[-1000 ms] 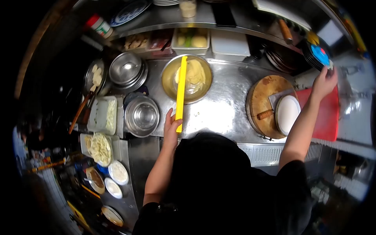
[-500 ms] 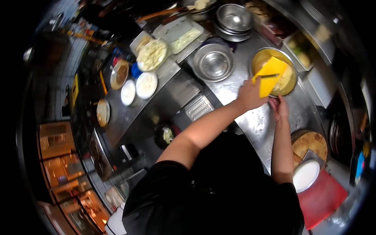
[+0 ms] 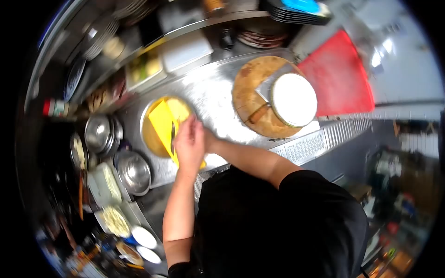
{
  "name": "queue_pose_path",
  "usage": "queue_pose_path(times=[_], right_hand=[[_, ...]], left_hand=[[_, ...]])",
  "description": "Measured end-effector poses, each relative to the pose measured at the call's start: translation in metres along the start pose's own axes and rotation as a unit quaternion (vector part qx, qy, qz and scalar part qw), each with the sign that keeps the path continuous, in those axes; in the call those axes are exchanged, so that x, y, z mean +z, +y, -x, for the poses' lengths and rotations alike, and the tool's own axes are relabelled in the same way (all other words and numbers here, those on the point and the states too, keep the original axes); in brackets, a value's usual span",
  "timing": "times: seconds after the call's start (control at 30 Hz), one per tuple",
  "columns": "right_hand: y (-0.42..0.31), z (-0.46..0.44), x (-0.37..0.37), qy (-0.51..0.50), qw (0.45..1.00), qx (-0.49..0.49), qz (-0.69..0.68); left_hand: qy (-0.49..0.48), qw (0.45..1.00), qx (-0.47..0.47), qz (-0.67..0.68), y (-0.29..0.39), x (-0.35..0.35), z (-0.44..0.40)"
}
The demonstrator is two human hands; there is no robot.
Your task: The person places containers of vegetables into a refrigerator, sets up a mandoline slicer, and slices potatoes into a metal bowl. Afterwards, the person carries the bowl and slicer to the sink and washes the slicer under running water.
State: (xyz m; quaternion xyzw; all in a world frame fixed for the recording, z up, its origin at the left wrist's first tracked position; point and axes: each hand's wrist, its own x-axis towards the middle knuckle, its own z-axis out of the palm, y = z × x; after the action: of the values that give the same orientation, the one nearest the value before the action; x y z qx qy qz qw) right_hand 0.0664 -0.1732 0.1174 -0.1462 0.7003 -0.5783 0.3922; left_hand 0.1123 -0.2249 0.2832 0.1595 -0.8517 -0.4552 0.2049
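A metal bowl point(image 3: 144, 125) stands on the steel counter, with pale yellow food point(image 3: 180, 108) inside. A flat yellow slicer point(image 3: 160, 121) with a dark slot across it lies slanted over the bowl, one end reaching past the rim toward my body. My left hand point(image 3: 187, 148) is closed over that near end. Right beside it, my right hand point(image 3: 208, 141) is at the bowl's near edge, mostly hidden behind the left hand. Blur and overlap hide its fingers and whatever they touch.
A round wooden board point(image 3: 245, 88) carries a cleaver point(image 3: 269, 88) and a white-topped round container point(image 3: 294, 99). Beside it is a red board point(image 3: 338, 76). Left are stacked metal bowls point(image 3: 98, 133) and another metal bowl point(image 3: 134, 171). A shelf edge point(image 3: 204, 22) runs along the back.
My view has swung toward the cutting board, so the bowl now appears further left. My hands now overlap closely beside the bowl. The yellow slicer remains over it.
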Motion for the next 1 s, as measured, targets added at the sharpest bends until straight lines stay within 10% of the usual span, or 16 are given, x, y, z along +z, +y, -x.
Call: queue_pose_path(times=[0.03,0.27,0.53,0.7,0.9,0.97,1.0], right_hand=[[0.038,-0.006,0.004,0.011,0.996,-0.086,0.013],[0.039,0.064,0.001,-0.116,0.857,0.131,-0.485],[0.005,0.088,-0.031,-0.098,0.881,0.141,-0.44],[0.041,0.075,-0.021,0.012,0.989,0.062,-0.134],[0.075,0.04,-0.003,0.056,0.946,0.176,-0.266],[0.138,0.014,-0.007,-0.031,0.997,-0.047,0.046],[0.149,0.005,-0.008,-0.022,0.998,-0.02,-0.062]], left_hand=[[-0.056,0.997,-0.003,0.045,0.011,0.025,-0.003],[-0.379,0.766,-0.465,0.232,0.09,0.182,-0.01],[-0.181,0.812,-0.45,0.325,0.035,0.317,0.043],[-0.21,0.819,-0.372,0.383,0.105,0.23,0.013],[-0.192,0.858,-0.279,0.386,0.081,0.112,0.011],[-0.14,0.843,-0.307,0.419,0.085,0.036,0.018],[-0.131,0.867,-0.282,0.39,0.051,0.013,0.033]])
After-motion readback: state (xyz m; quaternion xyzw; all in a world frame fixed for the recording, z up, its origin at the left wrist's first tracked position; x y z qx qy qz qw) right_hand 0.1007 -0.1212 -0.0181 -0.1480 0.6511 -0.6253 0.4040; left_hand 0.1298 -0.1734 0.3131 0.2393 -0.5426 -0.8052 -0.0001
